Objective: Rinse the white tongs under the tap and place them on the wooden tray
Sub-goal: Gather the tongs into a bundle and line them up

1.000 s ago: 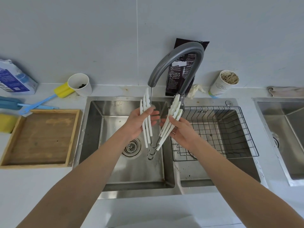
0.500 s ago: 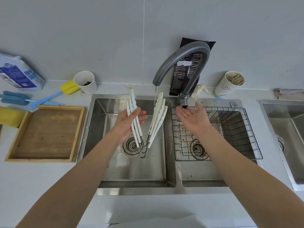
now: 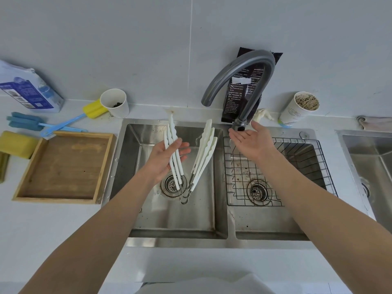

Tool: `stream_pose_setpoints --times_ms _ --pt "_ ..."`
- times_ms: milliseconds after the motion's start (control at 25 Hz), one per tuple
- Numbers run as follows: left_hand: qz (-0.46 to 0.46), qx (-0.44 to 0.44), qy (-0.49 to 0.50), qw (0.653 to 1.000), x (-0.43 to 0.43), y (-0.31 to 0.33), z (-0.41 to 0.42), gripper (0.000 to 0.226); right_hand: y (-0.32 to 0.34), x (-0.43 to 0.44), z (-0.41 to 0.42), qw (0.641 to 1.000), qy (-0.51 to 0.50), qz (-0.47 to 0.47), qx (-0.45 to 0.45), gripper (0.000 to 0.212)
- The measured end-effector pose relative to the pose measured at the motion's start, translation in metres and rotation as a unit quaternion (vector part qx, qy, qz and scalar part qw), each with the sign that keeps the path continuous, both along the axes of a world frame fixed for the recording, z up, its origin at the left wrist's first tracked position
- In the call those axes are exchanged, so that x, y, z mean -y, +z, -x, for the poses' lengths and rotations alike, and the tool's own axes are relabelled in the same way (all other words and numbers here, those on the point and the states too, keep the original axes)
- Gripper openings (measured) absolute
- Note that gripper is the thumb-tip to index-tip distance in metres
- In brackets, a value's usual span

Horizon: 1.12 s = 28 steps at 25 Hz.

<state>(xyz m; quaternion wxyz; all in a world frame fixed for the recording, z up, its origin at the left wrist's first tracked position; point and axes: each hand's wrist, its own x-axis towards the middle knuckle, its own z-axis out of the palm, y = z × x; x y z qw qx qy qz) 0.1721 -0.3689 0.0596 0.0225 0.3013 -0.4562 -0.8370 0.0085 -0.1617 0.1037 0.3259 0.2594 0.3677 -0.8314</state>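
Observation:
My left hand (image 3: 164, 159) holds the left arms of several white tongs (image 3: 203, 153) over the left sink basin (image 3: 146, 213). The tongs spread in a V, tips up, with their metal hinge loops hanging near the drain. The grey arched tap (image 3: 239, 68) ends above and to the right of the tongs; no water stream shows. My right hand (image 3: 252, 141) is flat and empty, palm up, next to the tap's base. The wooden tray (image 3: 63, 166) lies on the counter left of the sink with nothing on it.
A wire rack (image 3: 301, 172) sits in the right basin. On the counter are two paper cups (image 3: 115, 102), blue and yellow sponge brushes (image 3: 63, 122), a yellow sponge (image 3: 16, 143), a blue-white pack (image 3: 25, 90) and a black bag (image 3: 241, 92) behind the tap. Another sink (image 3: 369, 158) is far right.
My right hand let go of the tongs and moved right to the tap's base. My left hand carried the tongs left, out from under the spout. The water stream has stopped.

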Motion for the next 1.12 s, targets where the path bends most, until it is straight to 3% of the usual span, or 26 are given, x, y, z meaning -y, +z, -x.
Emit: stream_pose_setpoints --times_ms 120,200,280,400,520,680,920,1120 --pt "-0.034 -0.001 0.014 0.999 -0.004 0.004 -0.001 0.016 -0.009 -0.001 -0.019 0.984 0.12 -0.112 -0.071 0.067" --pt "-0.063 -0.005 0.016 0.998 -0.007 0.007 -0.001 0.015 -0.018 0.007 -0.049 0.946 0.242 -0.178 -0.121 0.057" --pt "-0.08 -0.006 0.017 0.997 -0.011 0.009 0.0 0.014 -0.023 0.019 -0.079 0.919 0.315 -0.174 -0.161 0.052" --pt "-0.102 -0.009 0.033 0.994 -0.013 0.01 0.0 0.014 -0.029 0.029 -0.101 0.923 0.294 -0.146 -0.203 0.062" --pt "-0.111 -0.013 0.042 0.993 -0.012 0.012 0.0 0.017 -0.03 0.033 -0.108 0.922 0.256 -0.177 -0.231 0.045" --pt "-0.105 -0.016 0.04 0.994 -0.017 0.012 0.002 0.02 -0.027 0.04 -0.115 0.942 0.218 -0.158 -0.202 0.026" --pt "-0.062 -0.024 0.025 0.997 -0.023 0.01 0.003 0.014 -0.021 0.039 -0.106 0.948 0.18 -0.17 -0.201 0.022" --pt "-0.043 -0.014 -0.007 0.999 -0.03 0.005 -0.012 0.023 -0.021 0.036 -0.105 0.951 0.172 -0.162 -0.2 0.019"
